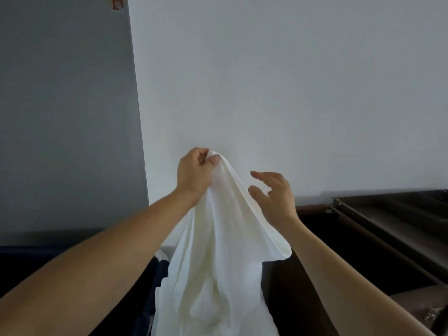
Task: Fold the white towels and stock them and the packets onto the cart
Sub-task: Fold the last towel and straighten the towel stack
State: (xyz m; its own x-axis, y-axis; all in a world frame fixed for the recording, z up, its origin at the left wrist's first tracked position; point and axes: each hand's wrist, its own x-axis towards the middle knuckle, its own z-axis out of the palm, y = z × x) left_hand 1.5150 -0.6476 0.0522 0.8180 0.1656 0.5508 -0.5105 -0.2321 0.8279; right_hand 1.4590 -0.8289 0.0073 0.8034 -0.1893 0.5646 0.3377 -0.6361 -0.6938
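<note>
My left hand (194,170) pinches the top of the white cloth towel (218,251), which hangs down between my two forearms to the bottom of the view. My right hand (274,192) is just right of the towel's upper fold and lower than the left hand; I cannot tell whether it touches the cloth. Behind both hands stands the plain white wall (291,81). Left of it is the flat grey panel (65,117), with a small orange sticker (118,4) at its top. The dark brown metal cart tray (388,214) lies far right, beyond my right forearm, near the wall. The dark blue fabric bin (24,258) sits low at left, beneath my left forearm.
</note>
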